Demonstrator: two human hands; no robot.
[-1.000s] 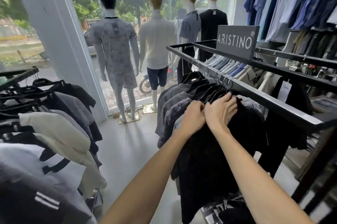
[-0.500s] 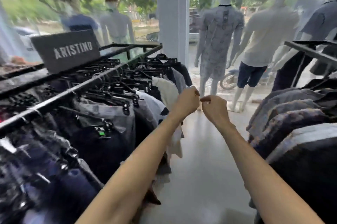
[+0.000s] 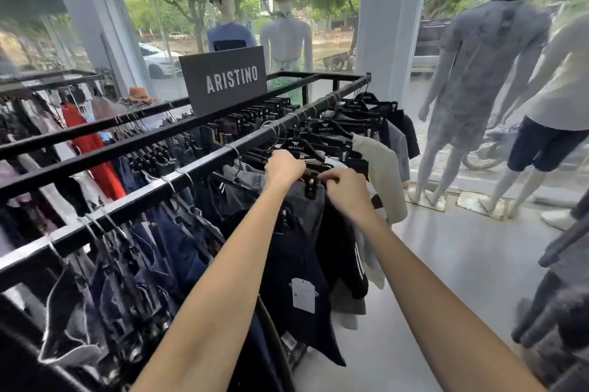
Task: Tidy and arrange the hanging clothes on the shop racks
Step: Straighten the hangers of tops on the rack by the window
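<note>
A black metal rack [image 3: 197, 165] runs from lower left to upper right, hung with dark trousers, jeans and shorts on black clip hangers. My left hand [image 3: 283, 168] grips the top of a black hanger [image 3: 310, 183] just below the rail. My right hand [image 3: 345, 192] pinches the same hanger at its right end, beside a clip. Grey shorts [image 3: 306, 206] hang from that hanger, with dark navy shorts [image 3: 293, 264] carrying a white tag in front. A cream garment [image 3: 381, 175] hangs further right along the rail.
A grey ARISTINO sign [image 3: 224, 79] stands on the rack top. Mannequins [image 3: 471, 73] stand on the right by the window, next to a white pillar [image 3: 387, 25]. Grey floor [image 3: 446, 264] forms an aisle. Another rack's dark clothes [image 3: 561, 296] hang at the right edge.
My view swung from the right-hand shirt rack to the left-hand rack. Both hands left the dark shirts, crossed the aisle and took hold of a clip hanger there.
</note>
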